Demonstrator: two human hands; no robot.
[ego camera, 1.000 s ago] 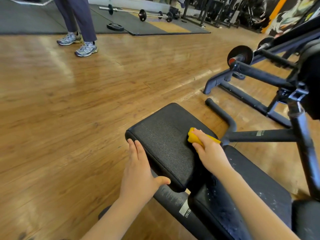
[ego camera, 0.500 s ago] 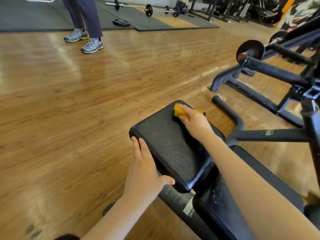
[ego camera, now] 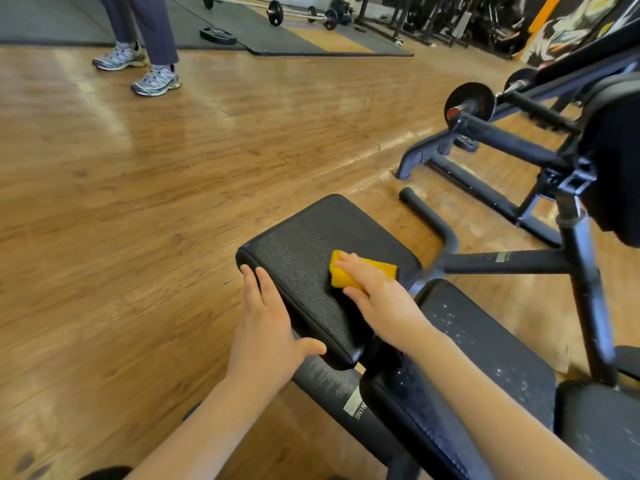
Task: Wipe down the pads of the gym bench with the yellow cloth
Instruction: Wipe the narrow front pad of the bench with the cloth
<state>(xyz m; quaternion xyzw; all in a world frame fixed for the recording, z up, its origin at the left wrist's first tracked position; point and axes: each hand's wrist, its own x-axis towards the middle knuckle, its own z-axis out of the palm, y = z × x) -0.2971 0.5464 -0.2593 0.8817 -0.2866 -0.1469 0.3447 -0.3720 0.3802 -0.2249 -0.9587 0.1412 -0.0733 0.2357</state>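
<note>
The black seat pad (ego camera: pixel 304 244) of the gym bench lies in the middle of the view. My right hand (ego camera: pixel 377 299) presses the folded yellow cloth (ego camera: pixel 346 275) onto the pad's right half, fingers curled over it. My left hand (ego camera: pixel 266 327) rests flat on the pad's near left edge, fingers straight and thumb against the side. A second, longer black pad (ego camera: pixel 485 344) with pale specks on it runs off to the lower right.
Black frame tubes (ego camera: pixel 502 261) and a rack with a small weight plate (ego camera: pixel 471 98) stand to the right. A person in sneakers (ego camera: pixel 156 81) stands on the wooden floor at the upper left. A barbell (ego camera: pixel 298 12) and a loose plate (ego camera: pixel 218 35) lie on dark mats behind.
My right hand pushed the cloth to the pad's far end, then drew it back toward me to the middle right. My left hand stayed on the pad's edge.
</note>
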